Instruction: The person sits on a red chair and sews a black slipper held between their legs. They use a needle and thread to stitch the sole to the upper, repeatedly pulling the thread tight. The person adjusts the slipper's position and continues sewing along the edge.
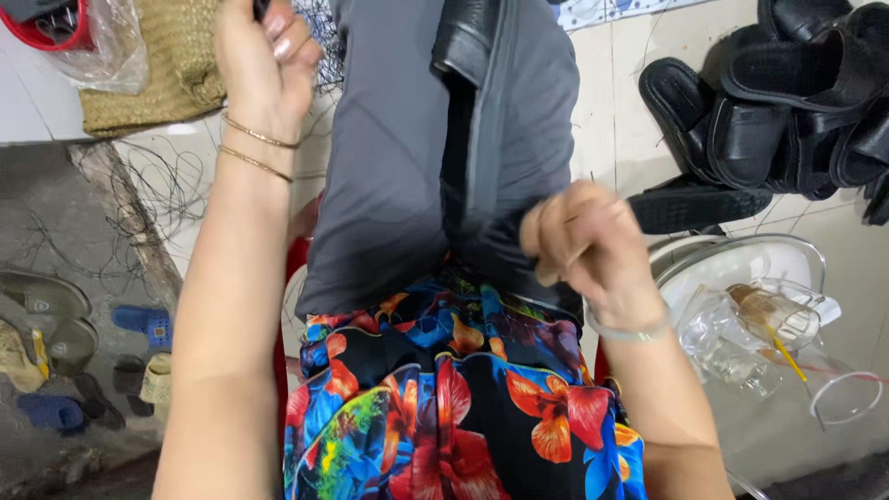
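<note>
My left hand (266,65) is raised at the top of the view, its fingers curled around a small dark object (260,7) that the frame edge cuts off. Two thin gold bangles (258,148) circle that wrist. My right hand (582,243) is blurred, with fingers pinched together over my grey-trousered lap (389,157). A thin thread (597,209) seems to cross its fingers. A black sandal piece (466,39) lies on the lap between my hands. A clear bracelet sits on the right wrist.
A pile of black sandals (769,111) lies on the tiled floor at the right. A white stool (741,264) carries a plastic bag and cup (773,315). A woven bag (162,69) lies top left, with loose black threads (148,194) and several slippers (56,343) left.
</note>
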